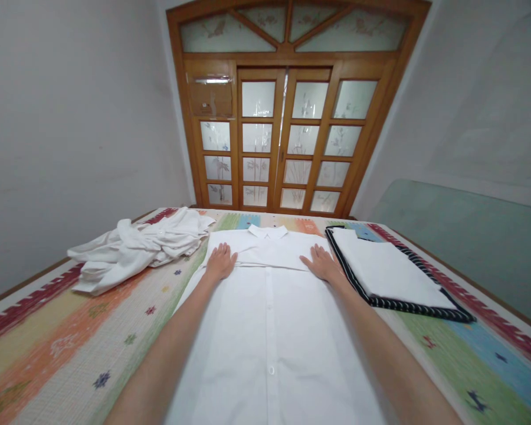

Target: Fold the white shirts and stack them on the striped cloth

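A white button-up shirt (269, 319) lies spread on the patterned cloth, its collar at the far end and its button strip running down the middle toward me. Across its upper part is a crosswise fold or layer edge. My left hand (221, 261) rests flat on the shirt's upper left side, fingers stretched out. On the upper right side my right hand (322, 262) lies palm down, fingers extended and thumb apart. Neither hand grips the fabric. The shirt's near end runs out of view at the bottom.
A crumpled white garment (146, 245) lies to the left. At the right, a folded white garment (389, 265) sits on a black-and-white striped one (418, 309). Beneath everything is a colourful patterned cloth (128, 321). Wooden glass-paned doors (283, 141) stand beyond, with walls on both sides.
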A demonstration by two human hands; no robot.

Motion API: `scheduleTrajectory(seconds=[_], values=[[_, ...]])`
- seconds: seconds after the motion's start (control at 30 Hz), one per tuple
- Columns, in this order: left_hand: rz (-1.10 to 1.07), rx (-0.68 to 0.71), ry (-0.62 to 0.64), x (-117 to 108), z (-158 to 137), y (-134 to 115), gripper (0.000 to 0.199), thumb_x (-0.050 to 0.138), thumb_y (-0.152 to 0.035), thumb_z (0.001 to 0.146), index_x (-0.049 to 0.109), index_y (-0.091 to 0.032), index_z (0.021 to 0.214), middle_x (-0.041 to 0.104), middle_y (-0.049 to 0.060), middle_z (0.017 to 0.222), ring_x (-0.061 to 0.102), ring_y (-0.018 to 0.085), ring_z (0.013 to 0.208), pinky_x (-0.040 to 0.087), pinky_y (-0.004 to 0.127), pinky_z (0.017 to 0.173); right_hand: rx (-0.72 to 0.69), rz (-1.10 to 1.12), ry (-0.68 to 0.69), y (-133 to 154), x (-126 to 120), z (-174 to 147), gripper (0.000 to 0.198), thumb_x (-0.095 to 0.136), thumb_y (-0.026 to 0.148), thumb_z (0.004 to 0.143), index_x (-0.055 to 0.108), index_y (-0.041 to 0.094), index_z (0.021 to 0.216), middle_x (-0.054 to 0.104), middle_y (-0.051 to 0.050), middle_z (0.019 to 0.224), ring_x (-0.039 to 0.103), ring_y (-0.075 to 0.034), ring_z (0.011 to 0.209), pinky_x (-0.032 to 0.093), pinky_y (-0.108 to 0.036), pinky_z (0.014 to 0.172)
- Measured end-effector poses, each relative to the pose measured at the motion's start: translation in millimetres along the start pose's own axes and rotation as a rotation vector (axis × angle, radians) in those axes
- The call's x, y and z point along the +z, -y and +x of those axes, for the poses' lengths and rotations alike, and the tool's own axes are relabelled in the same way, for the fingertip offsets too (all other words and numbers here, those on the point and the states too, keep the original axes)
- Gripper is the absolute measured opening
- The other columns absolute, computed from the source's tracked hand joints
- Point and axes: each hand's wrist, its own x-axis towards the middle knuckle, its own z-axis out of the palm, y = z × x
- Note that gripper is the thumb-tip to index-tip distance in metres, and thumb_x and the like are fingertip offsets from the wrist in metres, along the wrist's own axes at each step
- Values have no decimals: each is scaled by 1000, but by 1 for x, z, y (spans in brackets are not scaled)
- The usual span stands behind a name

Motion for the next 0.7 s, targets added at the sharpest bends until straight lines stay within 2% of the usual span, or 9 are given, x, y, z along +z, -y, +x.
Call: scheduleTrajectory(seconds=[0.13,0.3,0.43,0.57,0.7], values=[[-23,20,21,-5,-13,-3,64,19,-45,100,36,-4,146,32,18,154,21,25,147,19,41,118,16,-13,-18,2,3,-4,71,28,51,99,28,2,150,19,-20,159,17,-31,147,16,-43,118],[-28,55,25,-11,-26,-3,63,18,-45,100,35,-7,147,31,16,155,22,25,147,19,42,118,-64,-17,-88,-1,9,-15,60,27,40,101,36,1,146,28,-19,156,21,-29,146,18,-41,117],[-16,52,19,-12,-30,-4,60,18,-41,101,36,-6,146,32,17,155,23,25,146,21,42,118,-137,-19,-83,-5,13,-27,61,26,39,101,33,0,147,26,-19,157,20,-29,147,17,-41,118],[30,51,6,-10,-31,-8,58,21,-38,101,39,-5,144,35,17,154,25,27,146,24,44,117,-210,-18,-65,-8,14,-42,67,24,48,100,30,4,150,23,-17,159,14,-29,148,17,-43,118],[54,150,-47,-4,-38,-13,52,26,-33,99,45,-10,142,41,17,150,34,29,141,30,48,114,-294,14,-61,-10,15,-59,90,21,71,92,25,5,152,21,-18,159,11,-31,148,16,-46,119]])
